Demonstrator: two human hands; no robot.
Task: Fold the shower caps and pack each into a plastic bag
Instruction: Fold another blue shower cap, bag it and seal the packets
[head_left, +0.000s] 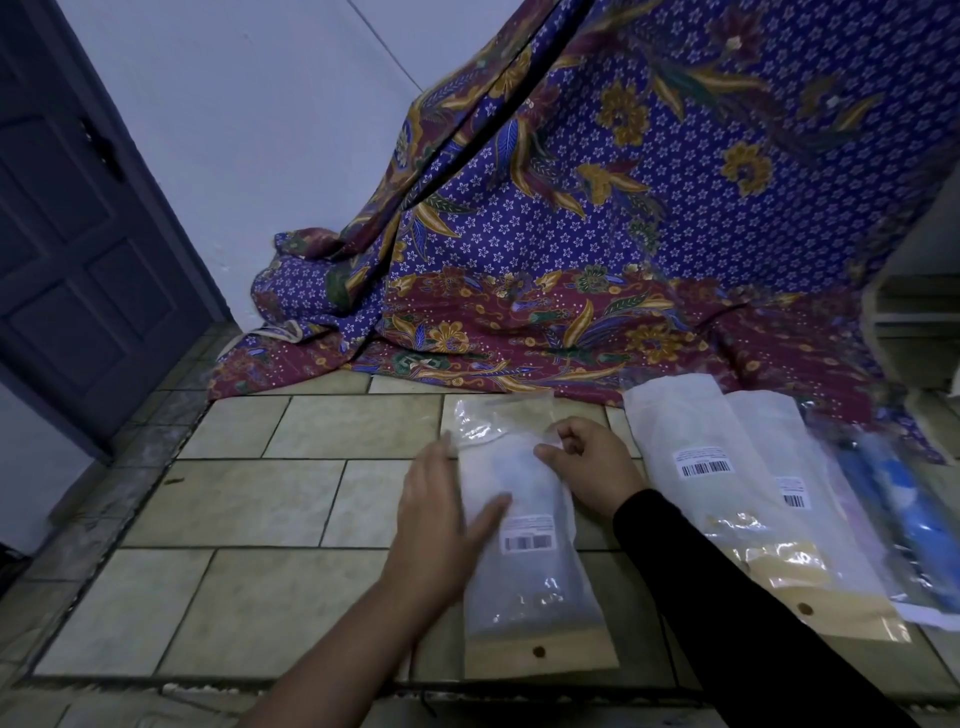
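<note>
A clear plastic bag (524, 551) with a barcode label and a tan header strip lies flat on the tiled floor, a folded white shower cap (511, 467) inside it. My left hand (441, 519) lies flat on the bag's left side, fingers straight, thumb pressing its middle. My right hand (592, 462) has curled fingers and pinches the bag's right edge near the far end. To the right lie two packed bags (696, 467) of the same kind, overlapping each other.
A blue folded item in clear wrap (904, 514) lies at the far right. A purple and maroon batik cloth (571, 249) hangs down and spreads over the floor behind the bags. A dark door (67, 218) stands at left.
</note>
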